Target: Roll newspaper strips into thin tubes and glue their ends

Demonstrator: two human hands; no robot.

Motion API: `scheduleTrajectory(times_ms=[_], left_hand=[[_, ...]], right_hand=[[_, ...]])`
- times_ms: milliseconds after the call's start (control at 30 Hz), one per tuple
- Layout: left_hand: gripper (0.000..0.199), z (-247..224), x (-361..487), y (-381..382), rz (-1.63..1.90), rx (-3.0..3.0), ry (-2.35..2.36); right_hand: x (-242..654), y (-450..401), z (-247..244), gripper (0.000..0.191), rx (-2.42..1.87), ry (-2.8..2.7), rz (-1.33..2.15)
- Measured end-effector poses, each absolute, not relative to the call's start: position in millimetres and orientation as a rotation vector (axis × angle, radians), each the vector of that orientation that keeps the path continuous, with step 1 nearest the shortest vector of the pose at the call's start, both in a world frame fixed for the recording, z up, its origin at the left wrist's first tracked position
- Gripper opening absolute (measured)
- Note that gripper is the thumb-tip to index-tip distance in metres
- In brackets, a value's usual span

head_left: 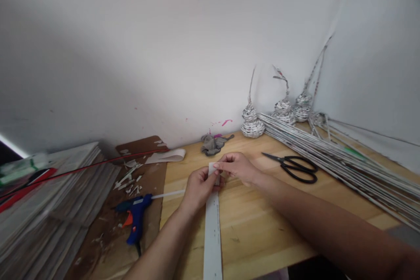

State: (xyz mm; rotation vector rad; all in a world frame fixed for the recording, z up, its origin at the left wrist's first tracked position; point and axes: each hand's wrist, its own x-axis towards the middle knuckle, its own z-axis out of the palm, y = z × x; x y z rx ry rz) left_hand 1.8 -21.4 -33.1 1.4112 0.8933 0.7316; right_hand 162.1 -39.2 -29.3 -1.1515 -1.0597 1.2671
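Observation:
A long white paper strip [212, 232] runs from the near edge of the wooden table up to my two hands. Its far end is turned up between my fingers. My left hand [199, 186] pinches the strip from the left, thumb on top. From the right, my right hand [236, 167] pinches the top edge of the same end between thumb and fingers. The fingertips behind the strip are partly hidden. Just beyond my hands lies a crumpled grey cloth [212, 143]. Black-handled scissors [297, 167] rest to the right of my right hand.
A blue glue gun [136, 218] with a glue stick lies left on brown cardboard [95, 245], among white scraps. Stacked newspapers [65, 210] stand far left. A looped paper strip [170, 155] lies behind. Several woven paper gourds [252, 124] and a bundle of paper rods [331, 166] fill the right.

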Motion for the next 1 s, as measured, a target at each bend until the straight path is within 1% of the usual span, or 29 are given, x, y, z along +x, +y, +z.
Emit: scheduleTrajectory(times_ms=[233,533,733,1000], left_hand=[[0.037,-25.6,-0.3,-21.6,0.762,1.291,0.941],[0.037,-26.9,-1.6,-20.4,0.728,1.33,0.912],[0.037,-27.1,-1.6,-20.7,0.718,1.306,0.919],[0.036,-24.4,-0.8,-22.5,0.705,1.332,0.921]], right_hand=[[170.4,-37.8,-24.8,0.038,-1.084,-1.168,1.41],[168.1,-36.7,-26.7,0.031,-1.168,-1.223,1.279],[169.2,-36.3,-26.8,0.026,-1.144,-1.232,1.314],[169.2,-37.7,-24.1,0.024,-1.125,-1.212,1.356]])
